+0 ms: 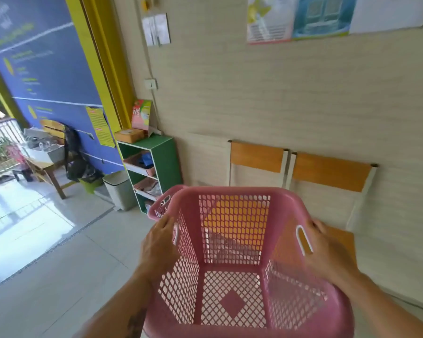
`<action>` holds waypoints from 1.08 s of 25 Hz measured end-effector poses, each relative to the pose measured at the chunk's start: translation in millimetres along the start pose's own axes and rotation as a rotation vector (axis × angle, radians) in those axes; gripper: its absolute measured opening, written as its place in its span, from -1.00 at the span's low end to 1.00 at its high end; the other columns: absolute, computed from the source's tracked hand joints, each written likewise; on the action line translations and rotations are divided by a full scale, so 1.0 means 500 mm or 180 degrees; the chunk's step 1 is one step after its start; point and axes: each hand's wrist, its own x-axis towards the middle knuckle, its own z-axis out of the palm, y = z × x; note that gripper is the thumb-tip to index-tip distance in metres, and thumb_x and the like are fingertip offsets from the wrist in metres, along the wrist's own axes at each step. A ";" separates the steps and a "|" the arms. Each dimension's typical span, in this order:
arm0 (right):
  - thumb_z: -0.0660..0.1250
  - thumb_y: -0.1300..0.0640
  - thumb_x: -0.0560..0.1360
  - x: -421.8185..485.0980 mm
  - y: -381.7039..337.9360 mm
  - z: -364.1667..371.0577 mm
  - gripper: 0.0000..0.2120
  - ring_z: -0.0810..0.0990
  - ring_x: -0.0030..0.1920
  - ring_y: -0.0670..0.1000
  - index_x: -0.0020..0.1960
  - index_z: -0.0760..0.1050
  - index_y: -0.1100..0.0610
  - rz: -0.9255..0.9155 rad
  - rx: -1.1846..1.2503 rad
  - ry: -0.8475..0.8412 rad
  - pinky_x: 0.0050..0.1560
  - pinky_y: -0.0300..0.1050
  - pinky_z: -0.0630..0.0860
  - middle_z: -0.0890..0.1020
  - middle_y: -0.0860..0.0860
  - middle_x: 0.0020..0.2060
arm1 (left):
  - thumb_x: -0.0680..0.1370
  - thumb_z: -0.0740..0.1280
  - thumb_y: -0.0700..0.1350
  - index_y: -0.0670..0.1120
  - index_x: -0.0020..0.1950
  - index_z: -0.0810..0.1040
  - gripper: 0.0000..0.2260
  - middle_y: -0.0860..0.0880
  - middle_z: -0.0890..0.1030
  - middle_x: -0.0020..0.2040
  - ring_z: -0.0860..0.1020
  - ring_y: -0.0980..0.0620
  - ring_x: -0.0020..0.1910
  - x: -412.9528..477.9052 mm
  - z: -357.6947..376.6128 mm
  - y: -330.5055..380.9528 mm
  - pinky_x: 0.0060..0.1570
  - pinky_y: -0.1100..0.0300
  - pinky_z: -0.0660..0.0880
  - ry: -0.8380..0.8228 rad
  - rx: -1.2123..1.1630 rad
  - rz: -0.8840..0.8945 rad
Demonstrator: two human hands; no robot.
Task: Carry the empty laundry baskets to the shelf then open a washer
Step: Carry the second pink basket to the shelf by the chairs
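A pink plastic laundry basket [232, 240] with mesh walls is held up in front of me, empty inside. A second pink rim [161, 203] pokes out at its far left, so another basket seems nested under it. My left hand [160, 242] grips the left handle and my right hand [327, 250] grips the right handle. The green shelf [165, 157] stands against the wall ahead to the left, with pink trays on its boards. No washer is in view.
Two orange-backed chairs [257, 157] [332, 170] stand against the beige wall just beyond the basket. A grey bin [120, 191] sits left of the shelf. Further left are a wooden table [47, 167] with tubs, a black bag, and the bright doorway.
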 end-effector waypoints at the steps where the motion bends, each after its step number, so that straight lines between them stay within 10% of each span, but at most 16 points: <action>1: 0.33 0.12 0.49 0.050 -0.032 0.017 -0.56 0.55 -0.12 0.07 0.33 0.29 0.04 -0.0088 0.0001 -0.0037 -0.35 -0.08 0.48 0.43 -0.03 0.17 | 0.34 0.41 -0.19 0.01 0.40 0.40 -0.38 0.15 0.45 0.33 0.55 0.04 0.09 0.032 0.000 -0.037 -0.09 0.15 0.57 0.0051 0.0032 -0.0074; 12: 0.31 0.24 0.38 0.512 -0.449 0.229 -0.41 0.59 -0.08 0.10 0.36 0.23 0.04 -0.0076 -0.0155 -0.0062 -0.30 -0.04 0.54 0.33 -0.01 0.32 | 0.36 0.38 -0.15 0.06 0.28 0.43 -0.51 0.14 0.48 0.22 0.59 -0.01 -0.01 0.522 0.006 -0.513 -0.23 0.11 0.53 0.0381 0.0294 -0.0054; 23: 0.25 0.04 0.54 0.910 -0.531 0.381 -0.60 0.57 -0.11 0.07 0.33 0.22 0.02 0.0376 0.0021 0.0375 -0.40 -0.14 0.36 0.34 -0.02 0.29 | 0.41 0.33 -0.06 0.03 0.31 0.43 -0.55 0.10 0.51 0.19 0.51 -0.05 0.06 1.072 0.071 -0.618 -0.21 0.04 0.53 0.0424 0.0765 0.0671; 27: 0.38 0.04 0.46 1.006 -0.556 0.425 -0.38 0.58 -0.02 0.09 0.41 0.14 0.02 0.0535 -0.0082 0.0160 -0.31 -0.09 0.44 0.32 -0.02 0.25 | 0.42 0.33 -0.05 0.03 0.36 0.39 -0.51 0.08 0.49 0.27 0.48 -0.07 0.12 1.195 0.129 -0.654 -0.09 -0.01 0.54 0.0232 0.0658 0.0728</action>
